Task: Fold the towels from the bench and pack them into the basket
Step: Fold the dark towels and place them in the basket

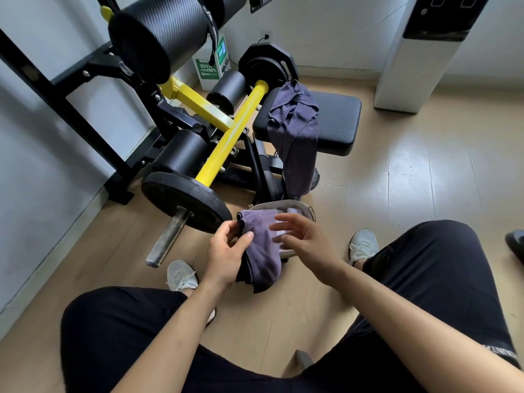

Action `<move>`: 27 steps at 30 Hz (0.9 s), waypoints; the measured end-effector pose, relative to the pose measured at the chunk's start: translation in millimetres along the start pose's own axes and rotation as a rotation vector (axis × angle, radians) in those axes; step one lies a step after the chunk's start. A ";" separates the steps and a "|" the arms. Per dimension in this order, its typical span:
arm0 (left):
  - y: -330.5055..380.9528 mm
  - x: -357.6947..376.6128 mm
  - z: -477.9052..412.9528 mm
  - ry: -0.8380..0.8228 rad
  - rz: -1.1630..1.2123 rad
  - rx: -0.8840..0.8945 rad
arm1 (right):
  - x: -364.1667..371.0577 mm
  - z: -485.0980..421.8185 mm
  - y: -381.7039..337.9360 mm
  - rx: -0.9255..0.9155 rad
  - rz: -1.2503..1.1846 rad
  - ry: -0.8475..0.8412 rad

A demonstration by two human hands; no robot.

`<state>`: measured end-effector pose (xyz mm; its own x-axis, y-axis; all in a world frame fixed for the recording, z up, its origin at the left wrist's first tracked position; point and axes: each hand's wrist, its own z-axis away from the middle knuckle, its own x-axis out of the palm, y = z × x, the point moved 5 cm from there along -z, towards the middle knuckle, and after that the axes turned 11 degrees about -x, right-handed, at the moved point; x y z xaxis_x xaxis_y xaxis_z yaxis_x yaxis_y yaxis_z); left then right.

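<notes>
Black shorts or trousers (119, 336), plain, with white block lettering (504, 353) on the right leg. Pale grey lace-up pair: left trainer (180, 275), right trainer (364, 243). Forearms (175, 330) bare to the elbow.

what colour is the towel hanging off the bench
Plain dusky purple-grey; the towel shows best in the head view.

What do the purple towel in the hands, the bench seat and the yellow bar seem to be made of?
Towel: soft matte cloth, probably microfibre or terry; it drapes and creases limply.
Bench seat: padded, likely vinyl or faux leather; black with a fine ribbed texture and faint sheen.
Yellow bar: looks like painted metal; straight, rigid, glossy coat, bolted joints.
</notes>
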<state>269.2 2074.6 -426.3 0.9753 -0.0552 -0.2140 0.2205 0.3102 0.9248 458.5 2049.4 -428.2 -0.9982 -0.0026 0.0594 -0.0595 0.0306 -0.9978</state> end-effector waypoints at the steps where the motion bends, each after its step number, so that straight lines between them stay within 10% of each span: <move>1: 3.7 -0.8 0.2 -0.010 0.055 -0.010 | -8.6 -2.7 3.9 0.001 0.058 0.076; 10: 3.8 -17.4 -7.2 -0.162 0.476 -0.199 | -2.2 -3.2 26.2 0.324 -0.165 -0.174; 20: -4.0 -40.3 -8.9 0.216 0.107 -0.119 | -2.6 -0.1 18.3 0.246 -0.138 -0.073; 27: 5.2 -38.8 -9.9 -0.098 -0.013 0.033 | -9.8 -2.7 3.4 0.102 -0.083 -0.131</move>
<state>232.3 2087.7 -416.3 0.9688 -0.1524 -0.1953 0.2316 0.2779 0.9323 468.1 2052.2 -432.1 -0.9808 -0.1317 0.1437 -0.1344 -0.0770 -0.9879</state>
